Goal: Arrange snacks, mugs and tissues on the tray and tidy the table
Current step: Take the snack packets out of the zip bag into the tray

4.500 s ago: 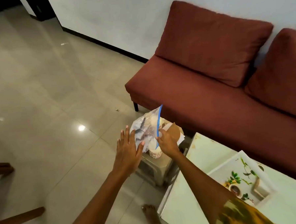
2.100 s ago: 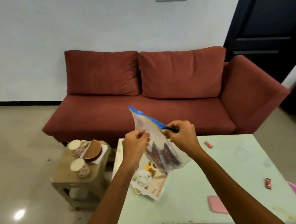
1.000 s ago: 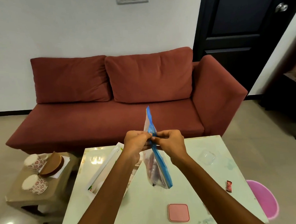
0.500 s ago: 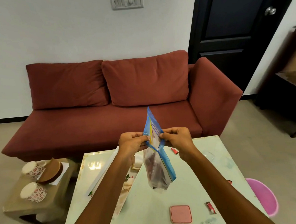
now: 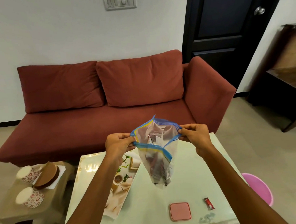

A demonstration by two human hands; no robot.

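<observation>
Zip bag [image 5: 159, 155]: clear plastic, blue and yellow seal strip, dark red wrappers inside.
Tray [image 5: 120, 187]: white, green leaf and teacup print.
Mugs [image 5: 29, 197]: white, red flower pattern.
Sofa [image 5: 98, 104]: rust red.
Lid [image 5: 180, 211]: pink.
Snack packet [image 5: 209, 203]: red.
Bin [image 5: 258, 187], right: pink.
Door [image 5: 228, 27]: black.

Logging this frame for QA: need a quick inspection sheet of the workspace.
Surface: pale table, glossy, smudged near edge.
Job's things: zip bag of snacks held open above table; printed tray on table's left; two mugs on side stool.
Clutter: pink lid, red wrapper.
Grippers: left hand, right hand pinch bag mouth apart.
Cables: nothing seen.
Surroundings: red sofa, pink bin.
</observation>
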